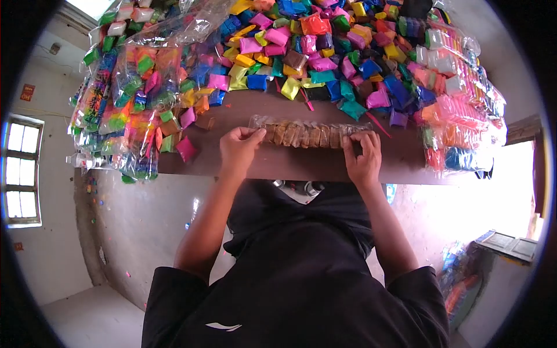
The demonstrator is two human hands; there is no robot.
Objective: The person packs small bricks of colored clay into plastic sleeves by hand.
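A clear plastic packet (307, 134) holding a row of several brown wrapped pieces lies across the brown table near its front edge. My left hand (240, 148) pinches the packet's left end between thumb and fingers. At the right end, my right hand (364, 153) has its fingers curled on the plastic, thumb toward the last brown piece. Just beyond the packet, a thin pink strip (378, 124) rests on the table at the right.
A large heap of colourful wrapped pieces (325, 61) covers the back of the table (290, 165). Clear bags of coloured pieces (130, 104) are piled on the left. Stacked packets (458, 113) stand at the right. A loose magenta piece (185, 149) lies near my left hand.
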